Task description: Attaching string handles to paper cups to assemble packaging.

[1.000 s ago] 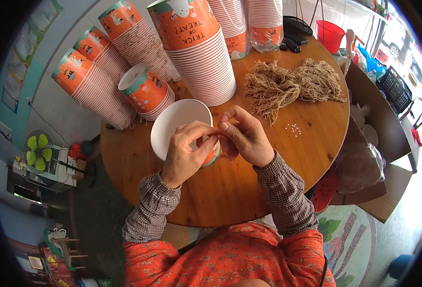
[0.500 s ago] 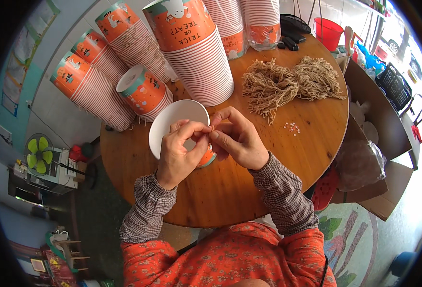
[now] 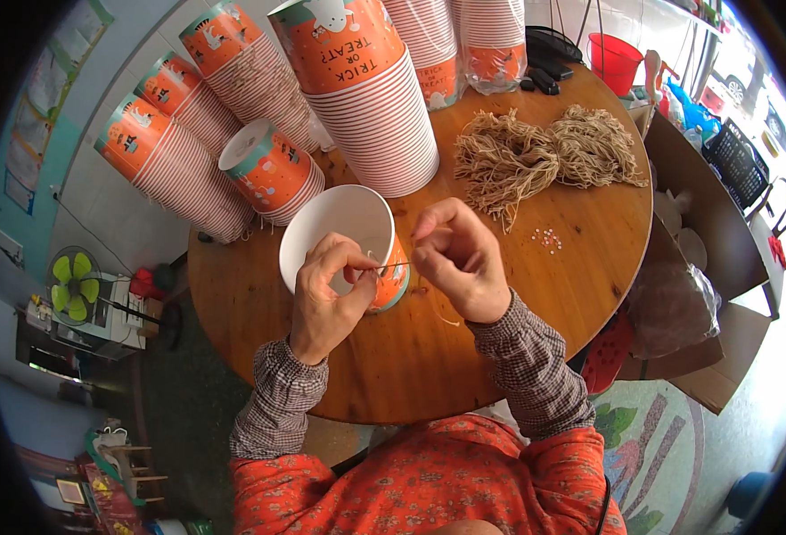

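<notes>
A short piece of tan string (image 3: 395, 265) is stretched between my two hands. My left hand (image 3: 326, 299) pinches one end between thumb and fingers. My right hand (image 3: 464, 263) is closed on the other side of it, and a loose tail hangs below. Just behind my hands, a paper bucket (image 3: 308, 232), white inside with an orange and teal printed outside, leans with its mouth toward the upper left. My left hand overlaps part of it. Two bundles of tan string (image 3: 504, 160) lie to the right, with several tiny pale beads (image 3: 547, 239) scattered in front of them.
Tall nested stacks of orange paper buckets (image 3: 371, 125) fill the back of the round wooden table (image 3: 366, 383). A shorter stack (image 3: 273, 174) stands tilted at left. Beyond the right edge are an open cardboard box (image 3: 696, 209) and a red bucket (image 3: 614, 64).
My hands have drawn apart, the right one moving to the right. The string between them now shows taut, and a loose tail hangs beneath my right hand.
</notes>
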`<action>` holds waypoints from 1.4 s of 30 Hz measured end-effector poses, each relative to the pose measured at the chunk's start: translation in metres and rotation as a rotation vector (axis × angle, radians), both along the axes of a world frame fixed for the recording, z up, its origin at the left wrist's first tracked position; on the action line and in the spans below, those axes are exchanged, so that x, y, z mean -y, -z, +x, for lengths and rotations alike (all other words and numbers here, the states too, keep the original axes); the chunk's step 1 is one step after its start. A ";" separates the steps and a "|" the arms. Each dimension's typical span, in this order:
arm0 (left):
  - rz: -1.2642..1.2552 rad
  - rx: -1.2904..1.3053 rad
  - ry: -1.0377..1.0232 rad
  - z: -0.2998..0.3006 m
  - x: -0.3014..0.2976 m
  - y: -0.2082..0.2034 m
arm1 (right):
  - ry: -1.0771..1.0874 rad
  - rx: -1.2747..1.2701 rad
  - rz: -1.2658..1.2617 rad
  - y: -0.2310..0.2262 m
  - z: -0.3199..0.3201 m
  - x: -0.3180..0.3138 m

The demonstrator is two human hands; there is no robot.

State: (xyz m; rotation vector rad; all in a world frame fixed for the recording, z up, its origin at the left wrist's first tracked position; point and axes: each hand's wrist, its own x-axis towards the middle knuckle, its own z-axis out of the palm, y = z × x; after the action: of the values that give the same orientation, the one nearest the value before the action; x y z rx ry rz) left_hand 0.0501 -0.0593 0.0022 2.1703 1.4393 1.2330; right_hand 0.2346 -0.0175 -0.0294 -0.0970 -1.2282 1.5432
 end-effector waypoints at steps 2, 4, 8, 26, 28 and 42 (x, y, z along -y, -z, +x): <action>0.006 -0.010 -0.017 -0.003 0.000 0.004 | 0.062 -0.087 -0.087 -0.004 0.001 0.002; -0.032 -0.014 -0.037 -0.007 0.001 0.007 | 0.122 -0.145 -0.095 -0.001 0.005 -0.003; -0.133 -0.044 -0.044 -0.012 0.001 0.010 | 0.124 -0.232 -0.071 0.000 0.019 -0.008; -0.012 -0.251 0.015 -0.003 0.012 -0.001 | 0.106 -0.363 -0.056 0.004 0.028 -0.022; 0.016 -0.274 0.002 -0.005 0.011 0.001 | 0.126 -0.367 -0.058 0.004 0.025 -0.023; -0.259 0.373 0.054 -0.013 0.011 0.006 | 0.934 0.681 0.343 0.016 0.016 -0.039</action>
State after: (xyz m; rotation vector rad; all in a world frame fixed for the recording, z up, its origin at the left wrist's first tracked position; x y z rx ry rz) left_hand 0.0368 -0.0705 -0.0037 1.6925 1.2920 1.2697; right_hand 0.2510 0.0214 -0.0450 -0.8922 -1.6150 0.4633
